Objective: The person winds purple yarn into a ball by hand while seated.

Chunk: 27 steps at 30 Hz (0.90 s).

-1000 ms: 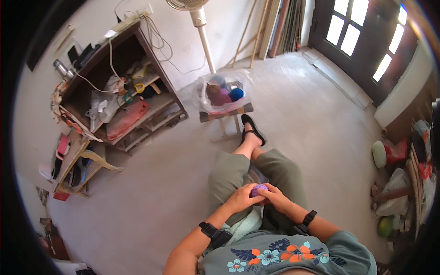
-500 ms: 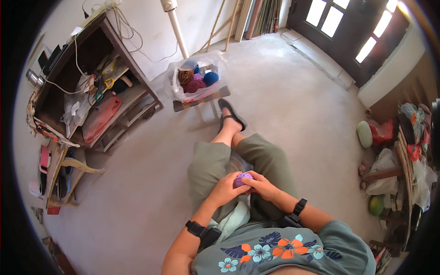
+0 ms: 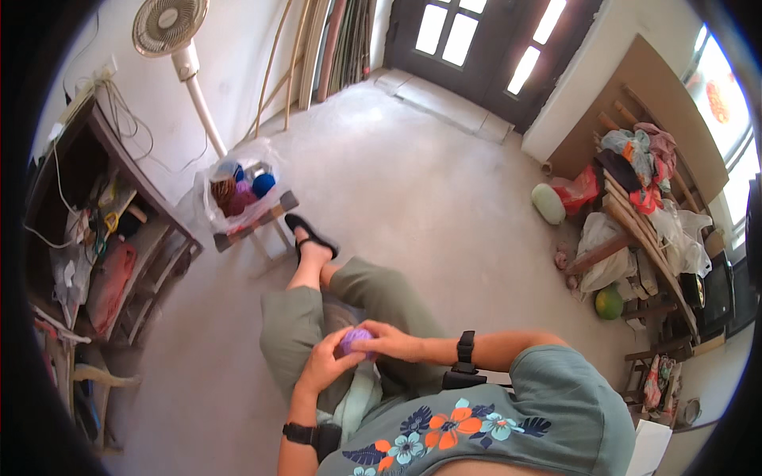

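A small ball of purple yarn (image 3: 355, 341) sits between my two hands, over my lap. My left hand (image 3: 321, 363) is closed around its left and near side. From the right, my right hand (image 3: 389, 343) grips the ball, with the thumb laid across its front. The underside of the ball is hidden by the fingers. A pale green cloth (image 3: 359, 394) lies on my lap just below the hands. Beyond my crossed legs, a clear plastic bag (image 3: 208, 208) holds several yarn balls, among them a blue yarn ball (image 3: 263, 185) and a brown one.
The bag rests on a small stool (image 3: 255, 224) near my foot. A dark wooden cabinet (image 3: 151, 178) stands at the left, with a standing fan (image 3: 190, 67) behind. On the right are a cluttered wooden bench (image 3: 647, 246), a pale green melon (image 3: 548, 204) and a green round fruit (image 3: 609, 303).
The view has swung to the right, so the room and my hands appear further left. My hands still hold the purple yarn ball; my right forearm now lies more level.
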{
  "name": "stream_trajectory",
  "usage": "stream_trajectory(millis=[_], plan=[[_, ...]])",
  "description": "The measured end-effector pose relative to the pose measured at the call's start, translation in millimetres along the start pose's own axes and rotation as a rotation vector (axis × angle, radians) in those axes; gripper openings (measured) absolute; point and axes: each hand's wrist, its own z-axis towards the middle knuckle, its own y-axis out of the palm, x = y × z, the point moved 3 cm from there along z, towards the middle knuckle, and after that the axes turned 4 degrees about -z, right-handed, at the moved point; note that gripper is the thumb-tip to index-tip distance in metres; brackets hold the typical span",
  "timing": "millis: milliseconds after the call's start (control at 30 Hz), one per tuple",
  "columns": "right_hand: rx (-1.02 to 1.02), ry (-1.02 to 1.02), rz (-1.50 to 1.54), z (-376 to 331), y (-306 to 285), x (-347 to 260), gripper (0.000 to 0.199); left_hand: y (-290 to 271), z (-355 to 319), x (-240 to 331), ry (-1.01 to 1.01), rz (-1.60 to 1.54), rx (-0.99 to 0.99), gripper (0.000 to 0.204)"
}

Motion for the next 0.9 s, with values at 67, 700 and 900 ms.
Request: stream_trajectory(millis=[67, 700, 900], plan=[[0.029, -0.064, 0.02, -0.8, 0.7, -3.2, 0.045, 0.5, 0.1, 4.8, -0.003, -0.029, 0.05, 0.059], [-0.087, -0.061, 0.336, -2.2, -5.7, 13.6, 0.047, -8.5, -6.0, -27.3, -0.126, -0.436, 0.106, 0.018], [-0.145, -0.025, 0.348, -2.9, -6.4, 12.0, 0.049, -7.7, -6.5, -25.7, -0.107, -0.394, 0.173, 0.011]])
